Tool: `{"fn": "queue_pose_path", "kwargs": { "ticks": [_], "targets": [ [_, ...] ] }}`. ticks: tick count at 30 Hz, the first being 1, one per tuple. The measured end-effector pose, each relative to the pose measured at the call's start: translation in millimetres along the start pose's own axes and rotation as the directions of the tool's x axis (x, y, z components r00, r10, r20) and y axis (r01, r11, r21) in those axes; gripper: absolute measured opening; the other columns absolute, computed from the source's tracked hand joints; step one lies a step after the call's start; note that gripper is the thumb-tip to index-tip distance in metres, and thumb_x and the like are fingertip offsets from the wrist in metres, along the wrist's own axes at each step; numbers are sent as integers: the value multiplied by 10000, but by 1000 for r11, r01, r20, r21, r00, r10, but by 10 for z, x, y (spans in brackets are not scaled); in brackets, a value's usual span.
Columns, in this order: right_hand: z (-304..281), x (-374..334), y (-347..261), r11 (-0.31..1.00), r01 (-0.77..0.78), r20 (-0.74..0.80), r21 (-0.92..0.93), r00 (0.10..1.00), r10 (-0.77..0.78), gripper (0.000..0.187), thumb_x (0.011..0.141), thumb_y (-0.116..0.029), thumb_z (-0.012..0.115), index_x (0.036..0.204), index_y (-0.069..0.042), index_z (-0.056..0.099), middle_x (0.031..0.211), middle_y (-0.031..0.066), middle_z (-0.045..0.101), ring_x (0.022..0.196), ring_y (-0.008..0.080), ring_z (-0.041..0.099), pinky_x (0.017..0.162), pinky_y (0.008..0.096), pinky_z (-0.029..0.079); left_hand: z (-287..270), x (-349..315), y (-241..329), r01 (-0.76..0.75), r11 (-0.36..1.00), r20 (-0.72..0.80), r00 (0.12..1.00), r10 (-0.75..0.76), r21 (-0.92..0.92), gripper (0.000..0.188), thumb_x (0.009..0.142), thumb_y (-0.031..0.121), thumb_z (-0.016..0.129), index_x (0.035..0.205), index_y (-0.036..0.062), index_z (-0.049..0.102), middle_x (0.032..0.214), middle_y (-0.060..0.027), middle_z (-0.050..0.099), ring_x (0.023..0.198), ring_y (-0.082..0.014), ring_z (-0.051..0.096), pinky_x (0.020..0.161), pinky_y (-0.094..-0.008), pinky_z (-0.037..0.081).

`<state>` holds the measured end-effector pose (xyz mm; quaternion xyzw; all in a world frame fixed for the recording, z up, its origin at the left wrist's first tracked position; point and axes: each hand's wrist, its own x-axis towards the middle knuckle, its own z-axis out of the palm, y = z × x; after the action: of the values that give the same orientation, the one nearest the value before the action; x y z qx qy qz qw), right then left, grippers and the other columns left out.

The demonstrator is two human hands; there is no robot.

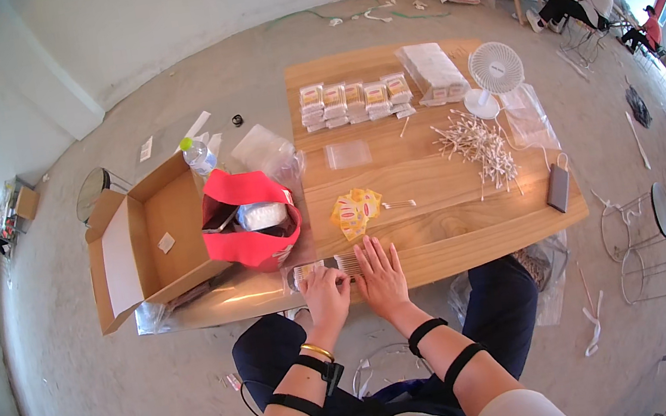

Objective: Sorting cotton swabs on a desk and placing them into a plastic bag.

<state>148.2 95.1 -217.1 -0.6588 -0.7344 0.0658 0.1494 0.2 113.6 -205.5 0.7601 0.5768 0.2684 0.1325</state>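
A neat row of cotton swabs point(348, 265) lies at the table's near edge, beside what looks like a small clear bag point(294, 277). My left hand point(327, 298) is bent over them, its fingers closed on the swabs; the fingertips partly hide the bag's contents. Flat on the wood, my right hand point(382, 279) has its fingers stretched out, its thumb side against the swabs' right end. Just beyond it are a fanned pile of yellow printed cards point(356, 212) and a few loose swabs point(400, 204).
Packed swab bags point(355, 100) stand in rows at the back. A heap of loose swabs point(481, 151) lies right, near a white fan point(495, 71) and a grey power bank point(557, 188). Left are a red bag point(256, 246) and an open cardboard box point(167, 234) with a bottle point(200, 157).
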Motion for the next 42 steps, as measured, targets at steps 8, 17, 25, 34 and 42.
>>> {"fn": "queue_pose_path", "kwargs": {
  "ticks": [8,17,25,34,42],
  "targets": [
    [-17,6,-24,1000,-5,3,-29,1000,5,648,973,-330,482,1549,-108,286,1629,117,228,1517,259,184,1229,519,103,-156,-100,43,171,983,-95,980,-177,-67,125,737,143,757,783,143,641,897,-22,628,943,-254,592,862,-457,364],
    [-28,0,-1,1000,15,-51,27,999,-13,627,972,-314,467,1537,-92,308,1620,135,244,1508,273,207,1220,533,120,-317,-593,186,118,944,477,878,47,-310,167,762,128,736,859,72,612,760,-102,668,743,-331,671,671,-400,528],
    [-24,-1,-22,1000,9,-20,-7,1000,-9,639,970,-319,465,1542,-90,298,1621,135,239,1509,279,203,1220,532,123,-344,-552,-135,-360,893,394,805,444,-271,156,851,168,700,967,67,676,808,-89,700,754,-304,698,691,-380,545],
    [-65,33,-99,1000,10,20,-18,1000,-9,650,972,-339,475,1549,-107,287,1627,120,230,1519,266,174,1230,515,100,-251,-61,-1297,403,852,-152,869,-471,-335,267,975,277,611,1029,17,635,955,-166,671,895,-289,668,792,-383,527],
    [37,10,-156,996,92,-7,20,996,-91,676,951,-343,513,1542,-93,302,1618,144,243,1506,297,203,1220,534,117,132,243,-1100,609,654,23,740,-673,-450,669,929,610,547,808,-36,675,729,-212,673,716,-349,678,681,-454,490]
  ]
}}
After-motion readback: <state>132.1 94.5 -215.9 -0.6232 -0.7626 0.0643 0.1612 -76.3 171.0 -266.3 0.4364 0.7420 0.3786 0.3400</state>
